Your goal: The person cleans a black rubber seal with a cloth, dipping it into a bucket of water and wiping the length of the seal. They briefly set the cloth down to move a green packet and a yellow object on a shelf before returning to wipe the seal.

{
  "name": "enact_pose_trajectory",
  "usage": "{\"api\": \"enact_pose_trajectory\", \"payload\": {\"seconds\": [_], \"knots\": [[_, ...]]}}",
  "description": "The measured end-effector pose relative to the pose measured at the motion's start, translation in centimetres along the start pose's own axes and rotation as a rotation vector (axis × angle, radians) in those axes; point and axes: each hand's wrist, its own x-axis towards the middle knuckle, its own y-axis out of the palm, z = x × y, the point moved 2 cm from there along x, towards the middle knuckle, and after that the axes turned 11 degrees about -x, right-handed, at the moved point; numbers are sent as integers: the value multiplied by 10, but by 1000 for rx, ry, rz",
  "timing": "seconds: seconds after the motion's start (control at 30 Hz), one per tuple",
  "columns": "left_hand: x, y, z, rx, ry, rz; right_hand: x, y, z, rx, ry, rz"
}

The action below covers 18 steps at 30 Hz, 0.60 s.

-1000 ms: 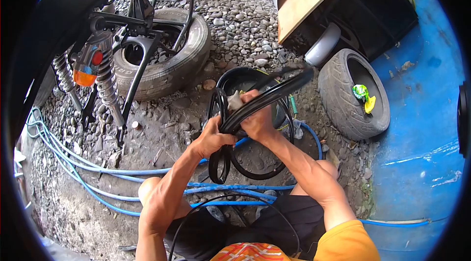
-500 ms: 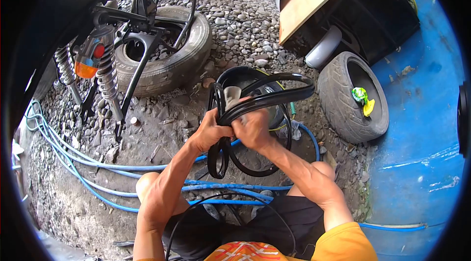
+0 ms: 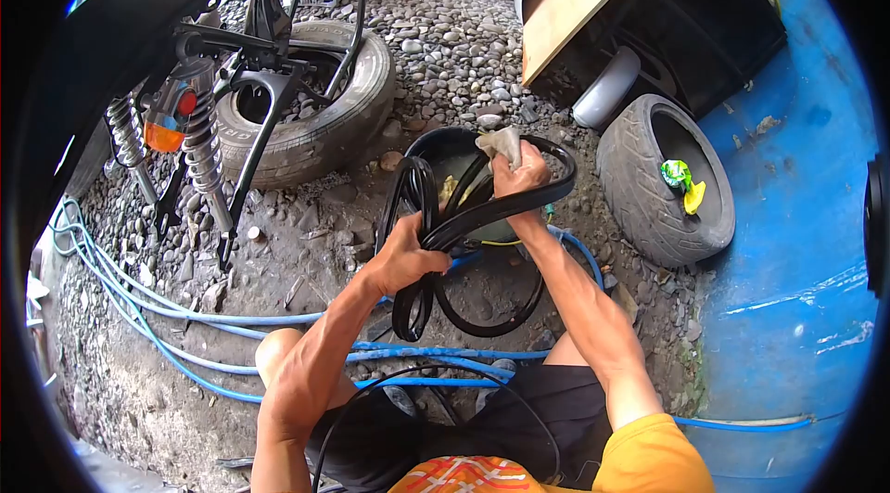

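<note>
A glossy black rubber strip hangs bunched in several loops in front of me. My left hand is closed round the bunch where the loops come together. My right hand, closed on a pale, wet-looking rag, is at the upper right loop, with the rag poking out above the fingers. Behind the loops stands a dark basin with cloudy liquid in it, partly covered by the strip. The lowest loops hang close over the ground.
Blue hose runs across the dirt before my knees. A tyre lies at upper left under a black motorcycle frame with shock absorbers. Another tyre, holding a green-yellow wrapper, leans by a blue surface at right.
My right hand has moved up and right along the loop with the rag, away from my left hand. My left hand keeps its hold, and the loop has swung slightly left and down.
</note>
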Motion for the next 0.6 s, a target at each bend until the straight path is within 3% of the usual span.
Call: {"api": "enact_pose_trajectory", "payload": {"seconds": [0.1,0.13,0.17,0.23,0.33,0.43,0.47,0.57,0.6], "knots": [[5,-4,0,-99,8,-44,-16,-7,17,155,-252,104],[8,-6,2,-114,4,-34,-28,-8,32,252,-263,81],[8,-8,6,-114,-19,-58,-35,-14,41,149,-237,219],[9,-12,17,-113,-67,-106,-46,-19,63,303,-212,356],[8,-12,20,-198,-15,-68,-52,-27,76,203,-412,290],[8,-15,22,-203,-45,-65,-55,-21,64,265,-391,334],[7,-15,21,-181,-55,-70,-51,-23,66,152,-462,195],[2,-2,7,-197,-50,-59,-39,-8,37,67,-390,-30],[2,0,6,-191,-58,-56,-34,-7,28,35,-227,65]]}}
